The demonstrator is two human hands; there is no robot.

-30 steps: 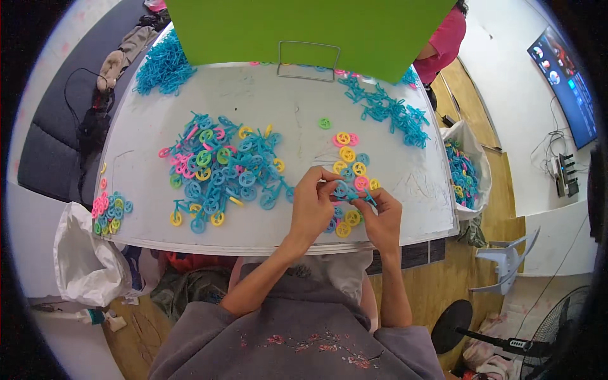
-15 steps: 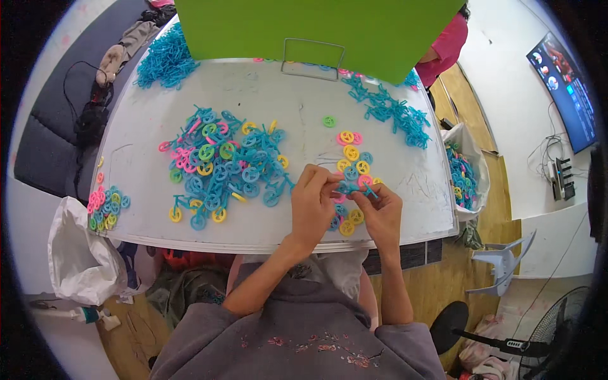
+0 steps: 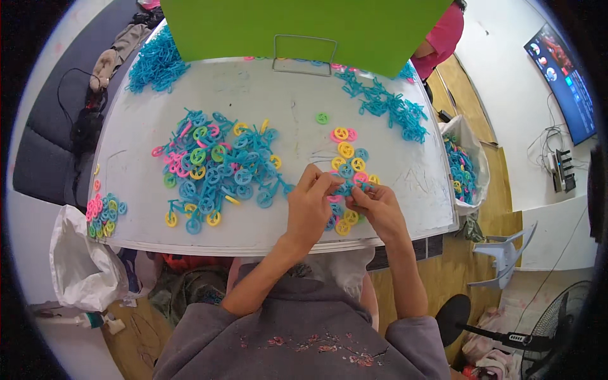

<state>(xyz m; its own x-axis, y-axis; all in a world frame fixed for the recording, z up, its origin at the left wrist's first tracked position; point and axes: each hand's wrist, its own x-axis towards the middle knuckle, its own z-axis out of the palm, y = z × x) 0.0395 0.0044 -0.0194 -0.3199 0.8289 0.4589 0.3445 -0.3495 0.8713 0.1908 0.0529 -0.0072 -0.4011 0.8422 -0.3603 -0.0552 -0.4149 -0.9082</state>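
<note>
Between my fingertips, above the white table near its front edge, is a small blue plastic toy part (image 3: 344, 189). My left hand (image 3: 307, 212) pinches it from the left, and my right hand (image 3: 382, 214) grips its right side with thumb and fingers. The fingers cover much of the part, so its full shape is hidden. Around and behind my hands lie loose small plastic wheels (image 3: 346, 149) in yellow, pink, blue and green. To the left spreads a large pile of blue stems with coloured wheels on them (image 3: 218, 171).
Blue stems without wheels form piles at the far left (image 3: 157, 63) and far right (image 3: 396, 111). More wheels (image 3: 106, 215) sit at the left table edge. A green panel (image 3: 304, 28) with a wire stand (image 3: 304, 56) blocks the back. White sacks hang beside both table sides.
The whole view has shifted slightly. My right hand has turned a little, and the blue prong that stuck out past its fingers is now less visible. Both hands still hold the part.
</note>
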